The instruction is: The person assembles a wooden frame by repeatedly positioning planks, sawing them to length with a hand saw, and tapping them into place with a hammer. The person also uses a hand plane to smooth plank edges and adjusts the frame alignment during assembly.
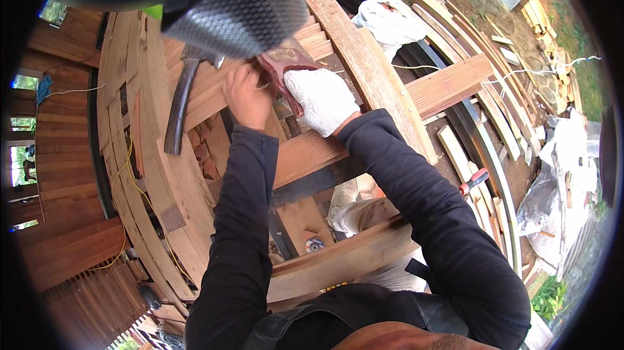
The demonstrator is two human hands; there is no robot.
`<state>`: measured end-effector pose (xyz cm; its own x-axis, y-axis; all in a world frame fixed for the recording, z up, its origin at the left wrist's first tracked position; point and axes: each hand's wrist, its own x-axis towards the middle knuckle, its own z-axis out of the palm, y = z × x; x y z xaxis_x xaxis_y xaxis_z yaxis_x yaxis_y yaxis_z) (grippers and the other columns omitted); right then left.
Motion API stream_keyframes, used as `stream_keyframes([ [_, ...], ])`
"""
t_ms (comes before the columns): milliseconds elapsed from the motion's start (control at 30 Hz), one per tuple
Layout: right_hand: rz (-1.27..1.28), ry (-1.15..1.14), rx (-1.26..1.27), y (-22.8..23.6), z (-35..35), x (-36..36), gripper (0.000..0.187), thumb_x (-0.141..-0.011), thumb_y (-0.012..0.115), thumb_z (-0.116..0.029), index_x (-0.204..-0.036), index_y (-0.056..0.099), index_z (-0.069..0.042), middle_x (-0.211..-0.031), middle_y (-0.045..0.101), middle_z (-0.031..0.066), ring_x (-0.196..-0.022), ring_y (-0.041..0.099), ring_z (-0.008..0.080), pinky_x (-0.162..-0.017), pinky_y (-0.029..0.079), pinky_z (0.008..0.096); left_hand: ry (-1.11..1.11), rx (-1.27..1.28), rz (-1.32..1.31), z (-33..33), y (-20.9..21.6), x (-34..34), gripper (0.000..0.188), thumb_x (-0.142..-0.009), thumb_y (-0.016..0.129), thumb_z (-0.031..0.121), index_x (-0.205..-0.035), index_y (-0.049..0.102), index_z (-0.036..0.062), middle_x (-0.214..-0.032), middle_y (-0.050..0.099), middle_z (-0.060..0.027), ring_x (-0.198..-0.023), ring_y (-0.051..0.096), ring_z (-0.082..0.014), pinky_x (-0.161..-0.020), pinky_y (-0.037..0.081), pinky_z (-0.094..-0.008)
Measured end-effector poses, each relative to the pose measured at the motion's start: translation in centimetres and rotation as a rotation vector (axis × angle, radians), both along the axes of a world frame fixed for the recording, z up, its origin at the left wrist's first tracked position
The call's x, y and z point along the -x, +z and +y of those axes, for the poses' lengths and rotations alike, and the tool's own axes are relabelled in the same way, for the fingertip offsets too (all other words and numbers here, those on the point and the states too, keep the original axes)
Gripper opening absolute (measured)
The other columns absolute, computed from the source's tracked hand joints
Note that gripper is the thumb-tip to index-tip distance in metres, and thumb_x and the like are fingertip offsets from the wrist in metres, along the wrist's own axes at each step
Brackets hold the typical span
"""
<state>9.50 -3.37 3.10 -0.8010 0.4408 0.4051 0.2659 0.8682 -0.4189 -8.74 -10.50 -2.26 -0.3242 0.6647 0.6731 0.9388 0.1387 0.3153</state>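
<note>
Over there above the wooden beams (311,154), the white-gloved right hand (323,100) is wrapped round a dark red handle (279,72) that slants forward and leftward, lying just right of the bare left hand (247,98), whose fingers curl, though I cannot tell around what, if anything.

Downward fisheye view from the head (hands (249,98) (320,102) near)

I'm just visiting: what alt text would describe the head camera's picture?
A white-gloved right hand grips a reddish-brown handle above wooden beams, the bare left hand beside it. Further left lies a dark-handled tool.
</note>
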Motion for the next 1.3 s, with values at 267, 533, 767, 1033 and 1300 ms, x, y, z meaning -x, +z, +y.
stream_keyframes([
  [267,-0.052,-0.065,0.022,-0.5,0.7,-0.5,0.02,-0.087,0.069,-0.016,-0.104,0.065,-0.005,-0.091,0.072,0.0185,-0.086,0.07,0.0406,-0.077,0.055,0.0493,-0.029,-0.027,0.002,0.1,0.1,-0.1,0.03,-0.066,0.082,0.008,-0.095,0.075,0.005,-0.101,0.069,-0.0068,-0.097,0.062,-0.0317,-0.087,0.05,-0.0431],
  [533,-0.011,0.068,-0.005,0.2,0.1,-0.2,0.023,-0.086,0.071,-0.018,-0.104,0.064,-0.006,-0.088,0.071,0.0184,-0.084,0.071,0.0385,-0.078,0.055,0.0475,0.019,-0.029,0.012,0.1,-0.2,-0.1,0.027,-0.07,0.082,0.015,-0.094,0.073,0.0071,-0.103,0.068,-0.005,-0.098,0.06,-0.0306,-0.086,0.045,-0.0442],
  [767,-0.042,-0.038,0.051,-0.9,1.0,-0.3,0.023,-0.086,0.07,-0.018,-0.105,0.064,-0.006,-0.092,0.071,0.019,-0.085,0.069,0.0404,-0.081,0.054,0.0479,-0.005,0.047,0.014,0.0,0.0,0.0,0.032,-0.071,0.083,0.016,-0.101,0.076,0.0079,-0.104,0.068,-0.0039,-0.103,0.061,-0.0291,-0.09,0.046,-0.0436],
  [1033,-0.15,-0.031,0.063,0.0,1.6,-0.4,0.023,-0.086,0.069,-0.018,-0.107,0.065,-0.008,-0.09,0.071,0.017,-0.085,0.07,0.0385,-0.08,0.054,0.0473,-0.002,0.019,-0.009,0.0,-0.1,0.1,0.028,-0.075,0.083,0.019,-0.1,0.076,0.0086,-0.106,0.068,-0.0039,-0.102,0.061,-0.0295,-0.09,0.045,-0.0434],
  [1300,-0.084,0.029,0.03,0.3,0.8,-0.5,0.021,-0.086,0.07,-0.018,-0.103,0.065,-0.006,-0.089,0.071,0.018,-0.084,0.071,0.0389,-0.077,0.054,0.0481,0.001,0.013,-0.009,0.1,-0.2,0.2,0.033,-0.073,0.084,0.019,-0.103,0.077,0.0081,-0.105,0.068,-0.0025,-0.102,0.061,-0.0284,-0.092,0.045,-0.0433],
])
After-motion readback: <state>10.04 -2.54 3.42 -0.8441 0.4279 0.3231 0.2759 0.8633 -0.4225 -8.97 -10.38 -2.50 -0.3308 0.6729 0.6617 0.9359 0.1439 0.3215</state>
